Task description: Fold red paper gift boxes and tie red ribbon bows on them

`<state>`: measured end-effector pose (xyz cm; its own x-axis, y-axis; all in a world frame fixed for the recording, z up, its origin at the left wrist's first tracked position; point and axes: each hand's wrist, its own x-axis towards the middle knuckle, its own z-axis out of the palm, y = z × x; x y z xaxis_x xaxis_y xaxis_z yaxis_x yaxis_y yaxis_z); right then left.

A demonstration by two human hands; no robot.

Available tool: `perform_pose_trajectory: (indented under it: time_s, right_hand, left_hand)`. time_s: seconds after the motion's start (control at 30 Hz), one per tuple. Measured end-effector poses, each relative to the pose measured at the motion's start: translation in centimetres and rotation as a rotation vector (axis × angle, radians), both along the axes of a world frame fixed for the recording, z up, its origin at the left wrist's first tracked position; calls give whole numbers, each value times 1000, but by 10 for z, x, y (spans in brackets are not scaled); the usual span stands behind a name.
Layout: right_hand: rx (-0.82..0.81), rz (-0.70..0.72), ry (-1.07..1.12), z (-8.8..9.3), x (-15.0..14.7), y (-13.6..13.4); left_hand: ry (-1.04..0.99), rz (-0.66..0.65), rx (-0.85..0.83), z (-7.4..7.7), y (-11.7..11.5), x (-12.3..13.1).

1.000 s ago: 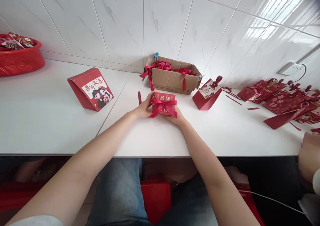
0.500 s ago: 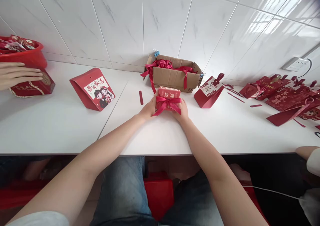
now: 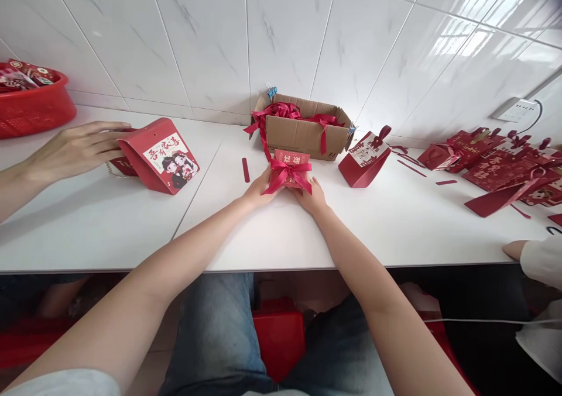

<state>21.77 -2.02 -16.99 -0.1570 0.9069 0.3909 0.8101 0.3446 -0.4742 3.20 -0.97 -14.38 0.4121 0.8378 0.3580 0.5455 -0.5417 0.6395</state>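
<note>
A small red gift box with a ribbon bow across its front is between my two hands, just above or on the white table. My left hand grips its left side, and my right hand grips the right side; the fingers are partly hidden behind the box. Behind it stands an open cardboard box of red ribbon. A red strip lies to the left. To the right stands a folded red gift box with a loop on top.
At left, a co-worker's hand rests on a dark red box, partly behind an upright red box with a printed couple. A red basket stands behind. Several red boxes crowd the right, near a power socket.
The co-worker's hand has slid the dark red box rightward, up against the printed one. The bowed box in my hands has tipped slightly, and its bow now sits higher on the visible face.
</note>
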Motion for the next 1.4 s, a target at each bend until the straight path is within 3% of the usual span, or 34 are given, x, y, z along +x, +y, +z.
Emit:
perform_pose_trajectory:
  time_s: [0.2,0.33,0.5,0.6,0.73,0.93,1.13,1.4]
  right_hand:
    - [-51,-39,1,-1,-1,-1]
    - [-122,-80,-40,1,-2,0]
    - [-156,-233,-118,1,-6,3]
    - [-203,-309,-164,0,-8,4]
    - [-216,-258,-125,-1,-6,4]
    - [-35,-232,-33,-6,-1,6]
    - [-46,-211,-8,-10,-2,7]
    - [15,-176,188,-10,4,8]
  left_hand:
    - [4,38,-121,2,-2,-3]
    - [8,5,-95,-3,2,-4]
    - [216,140,-67,-9,11,1]
    - [263,150,-57,-13,15,3]
    - [296,130,-37,-18,17,2]
    - [232,75,61,-19,13,0]
    - [232,70,73,-16,10,1]
    - [280,24,-38,-10,9,-4]
